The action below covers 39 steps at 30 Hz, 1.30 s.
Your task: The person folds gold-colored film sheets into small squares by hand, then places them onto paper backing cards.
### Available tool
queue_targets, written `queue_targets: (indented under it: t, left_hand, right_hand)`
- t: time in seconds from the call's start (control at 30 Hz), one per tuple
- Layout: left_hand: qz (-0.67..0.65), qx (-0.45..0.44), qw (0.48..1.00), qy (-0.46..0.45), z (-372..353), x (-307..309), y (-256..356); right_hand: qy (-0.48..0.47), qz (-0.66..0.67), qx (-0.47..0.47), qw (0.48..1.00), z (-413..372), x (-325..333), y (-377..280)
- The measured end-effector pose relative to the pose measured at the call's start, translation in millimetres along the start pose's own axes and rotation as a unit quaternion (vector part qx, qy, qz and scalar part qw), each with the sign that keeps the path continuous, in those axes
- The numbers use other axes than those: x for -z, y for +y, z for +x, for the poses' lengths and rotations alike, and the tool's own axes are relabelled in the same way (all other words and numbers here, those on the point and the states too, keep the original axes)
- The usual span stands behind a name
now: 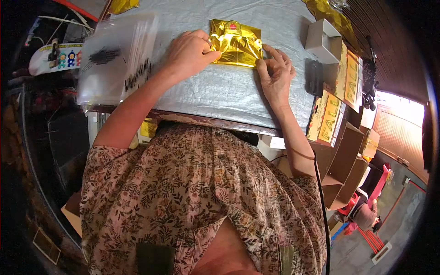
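Note:
A shiny gold foil packet (236,48) lies on the silver-grey table cover, with a small red mark near its far edge. My left hand (190,52) is closed at the packet's left edge, its thumb over the near left corner. At the near right corner, my right hand (276,73) pinches the foil between thumb and fingers. Creases and bright reflections run across the packet between both hands.
Stacked clear plastic bags (112,59) with black marks lie at the left. On the right stand an open white box (324,40), a dark case (314,78) and yellow printed boxes (329,119). Cardboard boxes (346,160) are below; another person (364,215) is further off.

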<state>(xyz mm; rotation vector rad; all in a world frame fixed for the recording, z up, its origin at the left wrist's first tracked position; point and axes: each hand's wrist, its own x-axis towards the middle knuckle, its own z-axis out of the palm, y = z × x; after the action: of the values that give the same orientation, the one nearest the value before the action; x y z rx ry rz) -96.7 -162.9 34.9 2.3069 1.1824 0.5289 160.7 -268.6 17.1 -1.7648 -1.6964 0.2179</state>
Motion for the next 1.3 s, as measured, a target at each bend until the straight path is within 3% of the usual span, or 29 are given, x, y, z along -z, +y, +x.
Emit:
queue_targets:
  t: [0.43, 0.5, 0.67, 0.83, 0.93, 1.1, 1.23, 1.3]
  left_hand:
    - [-0.001, -0.001, 0.999, -0.036, 3, 6, 1]
    - [0.012, 0.003, 0.999, -0.033, 3, 4, 1]
    - [-0.005, 0.014, 0.999, -0.034, 4, 4, 0]
    - [0.002, 0.020, 0.999, -0.047, 2, 10, 3]
    - [0.012, 0.001, 0.999, -0.037, 1, 8, -2]
    - [-0.067, -0.022, 0.997, -0.032, -4, 6, -10]
    - [-0.095, 0.032, 0.994, -0.030, -16, 12, -4]
    - [-0.100, 0.016, 0.995, 0.024, -22, 10, -5]
  right_hand:
    - [-0.012, -0.073, -0.005, 0.997, -1, 11, -5]
    - [0.038, -0.147, 0.108, 0.982, 6, 13, -16]
    - [-0.067, -0.225, 0.253, 0.939, 19, 11, -57]
    - [-0.112, -0.167, 0.262, 0.944, 25, -13, -43]
    - [-0.133, -0.140, 0.211, 0.958, 20, -23, -34]
    - [-0.138, -0.153, 0.212, 0.955, 17, -25, -32]
    - [-0.133, -0.170, 0.221, 0.951, 18, -26, -32]
    - [-0.138, -0.164, 0.217, 0.952, 18, -25, -33]
